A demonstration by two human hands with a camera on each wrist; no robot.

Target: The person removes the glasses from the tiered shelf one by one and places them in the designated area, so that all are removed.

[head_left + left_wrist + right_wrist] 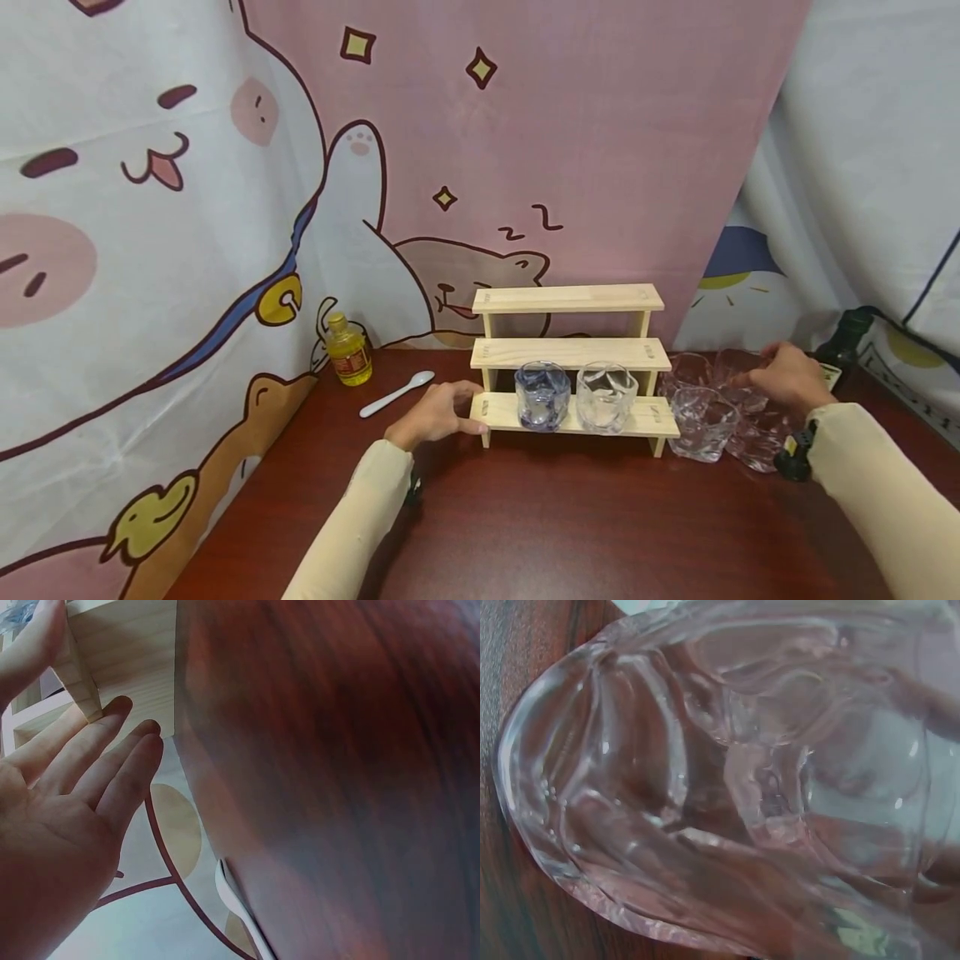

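Observation:
A three-tier wooden rack [570, 353] stands on the table, and my left hand [441, 412] grips the left end of its lowest board. In the left wrist view the thumb is at the front and the long fingers [112, 769] reach behind the leg. A bluish glass [542, 398] and a clear glass [606, 400] stand on that board. My right hand [797, 379] is over several faceted glasses right of the rack, fingertips at the back ones. One glass [667, 787] fills the right wrist view and blurs the fingers behind it, so I cannot tell their hold.
A small bottle of yellow liquid [349, 350] and a white spoon [397, 394] lie at the left of the table. A dark green bottle [843, 342] stands behind my right hand. Printed cloth [600, 150] hangs behind the reddish-brown table [570, 525]. Another clear glass [703, 427] stands close beside the rack's right end.

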